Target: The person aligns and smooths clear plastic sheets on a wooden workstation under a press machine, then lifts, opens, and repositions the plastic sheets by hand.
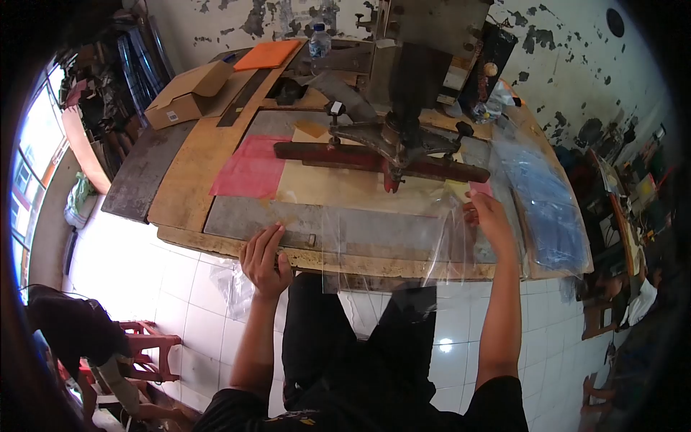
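In the head view, my right hand (pixel 489 219) pinches the upper right part of a clear plastic sheet (pixel 381 241). The sheet drapes over the table's front edge toward my lap. My left hand (pixel 266 261) rests at the front edge of the table, its fingers stretched out and holding nothing. Ahead of both hands, a metal press (pixel 392 137) with a long reddish-brown bar (pixel 338 156) stands over a cream sheet (pixel 324 183) and a pink sheet (pixel 252 165) on the grey work surface (pixel 245 217).
A stack of clear plastic (pixel 543 205) lies on the right. An open cardboard box (pixel 188 93), an orange slab (pixel 268 54) and a water bottle (pixel 319 45) are at the back left. Loose clear plastic (pixel 234 288) hangs below the left edge; a red stool (pixel 155 349) stands lower left.
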A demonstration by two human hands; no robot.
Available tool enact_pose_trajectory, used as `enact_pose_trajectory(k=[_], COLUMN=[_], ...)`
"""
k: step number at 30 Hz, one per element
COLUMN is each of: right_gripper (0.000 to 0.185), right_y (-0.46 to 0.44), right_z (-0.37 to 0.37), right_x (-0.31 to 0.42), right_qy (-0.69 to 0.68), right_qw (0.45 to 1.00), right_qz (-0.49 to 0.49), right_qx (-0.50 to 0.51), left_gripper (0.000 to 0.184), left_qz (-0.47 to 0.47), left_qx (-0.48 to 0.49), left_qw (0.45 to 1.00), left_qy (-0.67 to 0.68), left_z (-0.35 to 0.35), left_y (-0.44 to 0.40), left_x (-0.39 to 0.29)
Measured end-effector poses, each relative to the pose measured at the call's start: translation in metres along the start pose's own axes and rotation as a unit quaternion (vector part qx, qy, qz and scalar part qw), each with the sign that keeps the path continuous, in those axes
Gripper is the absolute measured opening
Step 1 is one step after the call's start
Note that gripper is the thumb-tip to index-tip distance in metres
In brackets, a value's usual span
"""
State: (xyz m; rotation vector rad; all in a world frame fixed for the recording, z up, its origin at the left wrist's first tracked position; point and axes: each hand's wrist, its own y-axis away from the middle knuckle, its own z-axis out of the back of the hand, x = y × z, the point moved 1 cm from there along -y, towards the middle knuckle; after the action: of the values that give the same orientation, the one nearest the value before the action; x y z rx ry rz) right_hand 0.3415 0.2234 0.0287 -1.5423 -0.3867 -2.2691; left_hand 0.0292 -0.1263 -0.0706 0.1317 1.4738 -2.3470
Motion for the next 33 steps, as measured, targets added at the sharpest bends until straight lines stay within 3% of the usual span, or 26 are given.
enact_pose_trajectory(k=[5, 7, 11, 14, 16, 20, 24, 27, 28, 30, 33], right_gripper=[0.039, 0.037, 0.032, 0.031, 0.033, 0.035, 0.034, 0.034, 0.035, 0.034, 0.033], right_y=[-0.028, -0.038, -0.024, 0.017, 0.041, 0.09, 0.115, 0.124, 0.127, 0.133, 0.142], right_z=[-0.011, -0.012, -0.013, -0.018, -0.015, 0.0, 0.005, 0.007, 0.008, 0.01, 0.012], right_x=[0.0, -0.011, -0.03, -0.019, -0.021, -0.025, -0.026, -0.011, -0.003, 0.011, 0.029], right_qy=[0.031, 0.103, 0.089, -0.011, -0.136, -0.109, -0.187, -0.215, -0.225, -0.236, -0.256], right_qw=[0.997, 0.993, 0.993, 0.998, 0.983, 0.982, 0.963, 0.949, 0.943, 0.939, 0.929], right_qz=[-0.064, -0.018, 0.069, 0.068, 0.121, 0.146, 0.172, 0.2, 0.21, 0.213, 0.223], right_qx=[0.022, 0.047, 0.029, 0.006, -0.038, -0.056, -0.09, -0.111, -0.124, -0.133, -0.15], left_gripper=[0.044, 0.043, 0.04, 0.041, 0.044, 0.05, 0.048, 0.045, 0.045, 0.038, 0.036], left_qz=[-0.005, -0.004, -0.004, 0.012, 0.038, 0.118, 0.059, 0.187, 0.186, 0.284, 0.29], left_qx=[0.003, 0.003, 0.01, 0.023, 0.044, 0.132, 0.139, 0.201, 0.197, 0.248, 0.201], left_qw=[1.0, 1.0, 1.0, 0.999, 0.997, 0.982, 0.986, 0.886, 0.887, 0.792, 0.785], left_qy=[0.012, 0.013, 0.01, 0.032, 0.049, 0.064, 0.068, 0.375, 0.373, 0.481, 0.51], left_z=[0.001, 0.002, 0.006, 0.009, 0.013, 0.024, 0.024, 0.021, 0.024, 0.035, 0.06], left_y=[0.0, -0.002, -0.004, -0.004, -0.006, -0.022, -0.039, -0.043, -0.05, -0.068, -0.1], left_x=[-0.001, -0.002, -0.004, -0.005, -0.007, -0.023, -0.051, -0.068, -0.073, -0.085, -0.107])
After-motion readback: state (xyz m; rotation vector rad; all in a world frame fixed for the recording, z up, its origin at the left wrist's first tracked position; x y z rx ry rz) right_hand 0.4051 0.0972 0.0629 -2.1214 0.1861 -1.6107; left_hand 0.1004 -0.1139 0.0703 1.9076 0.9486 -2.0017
